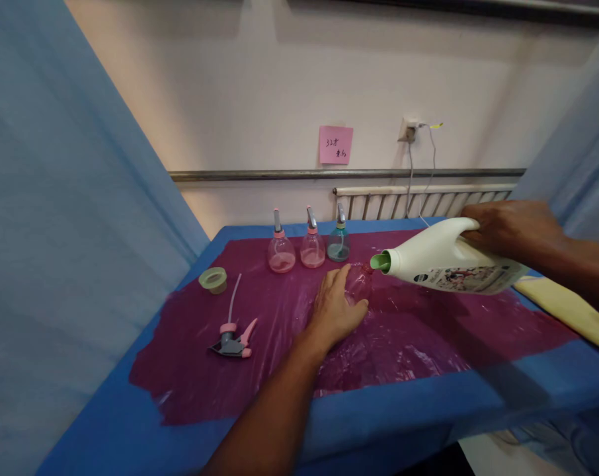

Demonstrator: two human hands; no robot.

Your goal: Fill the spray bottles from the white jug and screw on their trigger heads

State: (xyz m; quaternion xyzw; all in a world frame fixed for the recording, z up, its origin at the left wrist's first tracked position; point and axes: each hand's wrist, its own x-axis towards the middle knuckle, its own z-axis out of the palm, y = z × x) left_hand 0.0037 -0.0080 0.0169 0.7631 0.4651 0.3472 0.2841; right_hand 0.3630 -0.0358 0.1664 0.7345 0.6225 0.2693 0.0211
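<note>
My right hand (510, 228) is wrapped round the handle of a cream detergent jug (443, 261), which is tipped to the left. The jug's green spout (381, 262) is at the mouth of a clear pink spray bottle (361, 283) without its head. My left hand (336, 304) curves round that bottle's left side, thumb in front. To the left lies a grey and pink trigger spray head (234, 340) with its tube. A pale green cap (213, 280) stands behind it. Whether liquid is flowing cannot be made out.
Two pink spray bottles (281, 254) and a teal one (338, 246) stand at the back, each with some liquid. Purple plastic sheeting (190, 370) covers the blue table (379, 416). A folded yellow cloth (570, 311) lies right. Behind are a socket (408, 129) with cords and a rail (279, 176).
</note>
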